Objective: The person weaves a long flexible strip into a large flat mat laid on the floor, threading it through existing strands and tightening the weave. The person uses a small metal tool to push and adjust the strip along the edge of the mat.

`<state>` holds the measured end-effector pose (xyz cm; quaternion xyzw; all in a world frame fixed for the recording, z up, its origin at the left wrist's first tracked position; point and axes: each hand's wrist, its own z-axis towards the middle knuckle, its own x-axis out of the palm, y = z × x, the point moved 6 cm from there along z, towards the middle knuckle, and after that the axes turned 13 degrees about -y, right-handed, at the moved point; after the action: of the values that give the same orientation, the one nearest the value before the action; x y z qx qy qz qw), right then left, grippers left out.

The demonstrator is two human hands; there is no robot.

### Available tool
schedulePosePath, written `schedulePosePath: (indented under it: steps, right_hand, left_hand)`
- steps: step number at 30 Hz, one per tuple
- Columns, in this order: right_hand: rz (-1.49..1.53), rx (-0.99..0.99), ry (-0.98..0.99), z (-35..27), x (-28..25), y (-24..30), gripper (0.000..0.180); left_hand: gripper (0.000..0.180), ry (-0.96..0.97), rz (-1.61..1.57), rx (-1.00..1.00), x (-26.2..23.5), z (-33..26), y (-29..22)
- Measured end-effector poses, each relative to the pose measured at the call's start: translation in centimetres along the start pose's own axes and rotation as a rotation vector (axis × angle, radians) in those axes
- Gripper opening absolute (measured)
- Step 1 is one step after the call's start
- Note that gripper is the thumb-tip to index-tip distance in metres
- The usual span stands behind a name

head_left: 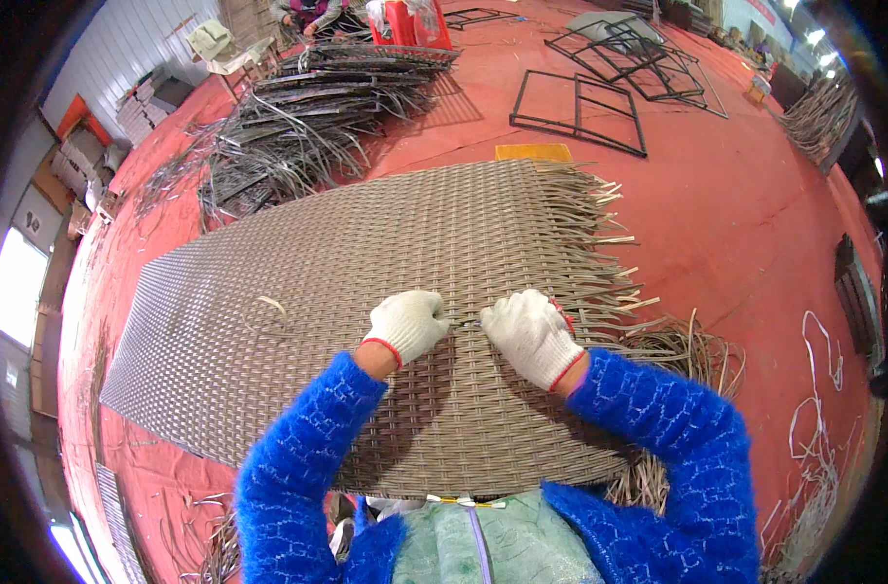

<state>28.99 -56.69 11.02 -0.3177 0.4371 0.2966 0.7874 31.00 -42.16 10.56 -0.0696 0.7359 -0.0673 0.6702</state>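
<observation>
A large brown woven wicker panel (pixel 366 243) stretches out before me, its near edge close to my body. Loose strip ends (pixel 599 243) fringe its right side. Both my hands wear white knitted gloves with red cuffs and meet over the panel, right of its middle. My left hand (pixel 409 324) is closed, fingertips pinched down at the weave. Opposite it, a short gap away, my right hand (pixel 533 336) is closed as well. A thin dark bit (pixel 468 324) shows between the two; its kind is unclear. One pale loose strip (pixel 272 306) lies on the weave to the left.
Behind the panel is a heap of dark woven pieces (pixel 298 117), with a seated person's hands (pixel 310 27) and a red plastic stool (pixel 410 24) beyond. Black metal frames (pixel 580 107) lie on the red floor (pixel 736 224). Bundled strips (pixel 697 350) lie at the right.
</observation>
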Motion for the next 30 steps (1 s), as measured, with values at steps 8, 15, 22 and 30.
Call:
schedulePosePath:
  steps: [8, 15, 22, 30]
  right_hand:
    - [0.138, 0.220, 0.284, -1.0, -1.2, -4.0, 0.017]
    - [0.284, 0.435, 0.197, -3.1, -2.0, -4.4, 0.024]
    - [-0.019, 0.172, -0.046, -2.7, -4.9, -3.2, 0.008]
    - [-0.091, 0.186, 0.064, -4.4, -5.7, -6.7, 0.017]
  left_hand:
    - [0.015, -0.110, 0.217, 0.242, 2.9, -0.1, -3.8]
    - [0.014, -0.397, -0.051, 0.614, 0.4, -1.0, -5.2]
    - [0.013, -0.203, 0.061, 0.558, 1.3, 0.8, -5.8]
    - [0.014, -0.652, -0.538, 0.731, -3.5, -0.9, -8.5]
